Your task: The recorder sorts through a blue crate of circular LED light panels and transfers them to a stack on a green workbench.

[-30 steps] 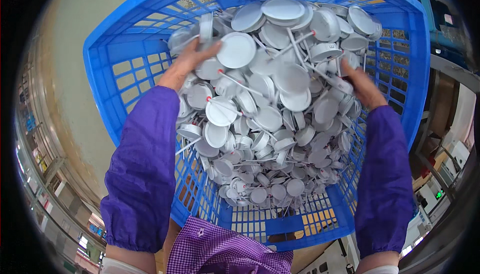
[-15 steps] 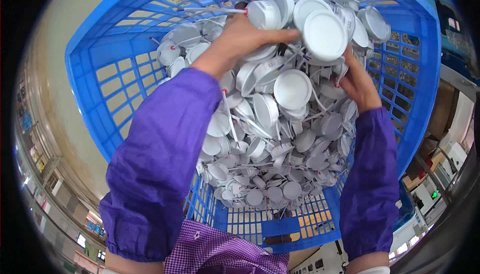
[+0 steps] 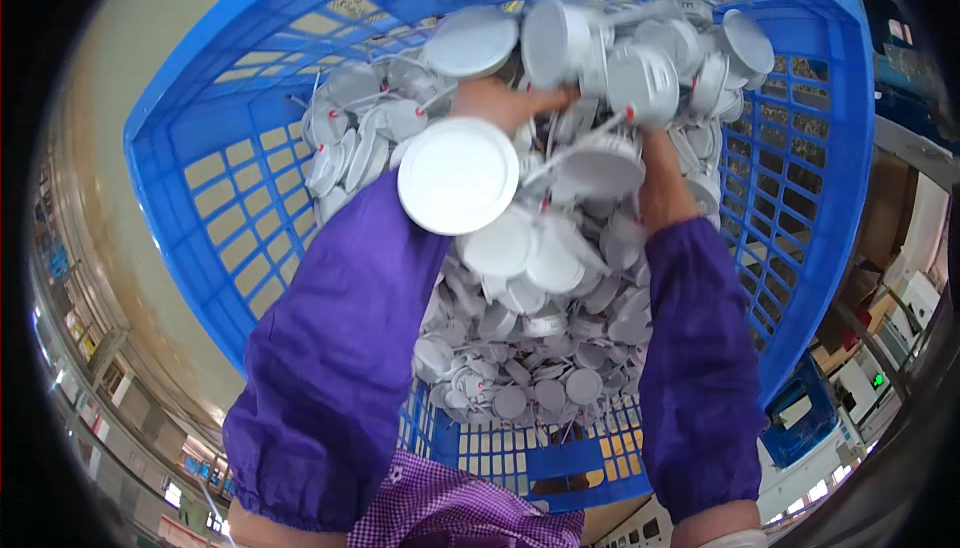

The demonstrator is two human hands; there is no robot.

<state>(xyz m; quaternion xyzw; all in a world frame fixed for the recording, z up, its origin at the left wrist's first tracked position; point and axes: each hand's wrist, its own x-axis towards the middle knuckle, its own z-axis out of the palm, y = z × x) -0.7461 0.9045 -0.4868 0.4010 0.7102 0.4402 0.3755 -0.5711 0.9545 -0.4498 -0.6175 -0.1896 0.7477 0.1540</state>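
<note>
Round white disc-shaped parts (image 3: 548, 273) with short wires and small red bits fill a large blue plastic basket (image 3: 200, 308). Deep among those at the far side is my left hand (image 3: 497, 104), its thumb stretched to the right against them and blurred. Its other fingers are hidden. My right hand (image 3: 662, 180) reaches up under a clump of the same parts, fingers covered by them. Between the hands several discs are smeared by motion. One bright white disc (image 3: 458, 177) is over my left wrist and purple sleeve (image 3: 335, 348).
The basket's slatted right wall (image 3: 790, 168) rises beside my right arm. Purple checked cloth (image 3: 440, 503) hangs at the near edge of the basket. Blue equipment (image 3: 905, 33) stands beyond its far right corner, and a pale surface (image 3: 130, 178) lies left of it.
My left hand has moved down and slightly right; my right forearm has shifted left. Discs between them have tumbled, and one now covers my left wrist.
</note>
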